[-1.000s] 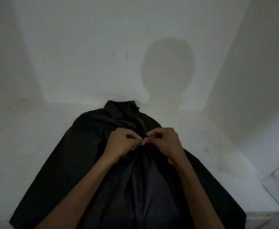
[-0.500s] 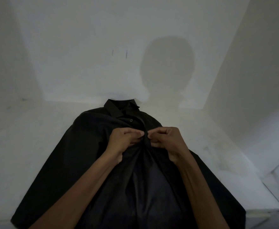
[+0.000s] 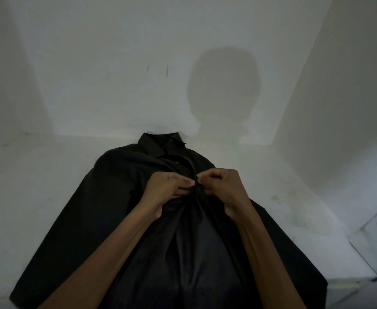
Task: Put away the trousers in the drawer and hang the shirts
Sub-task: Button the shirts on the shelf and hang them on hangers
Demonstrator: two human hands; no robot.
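Dim, flat light from behind; head shadow [image 3: 224, 85] on wall [image 3: 116, 63]; soft focus, edges bowed.

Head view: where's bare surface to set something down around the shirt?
Bare white surface lies left of the black shirt, out to the left wall, and right of it, out to the right wall. Crowded: the middle, where the left hand and right hand pinch the shirt front; the collar reaches nearly to the back wall.
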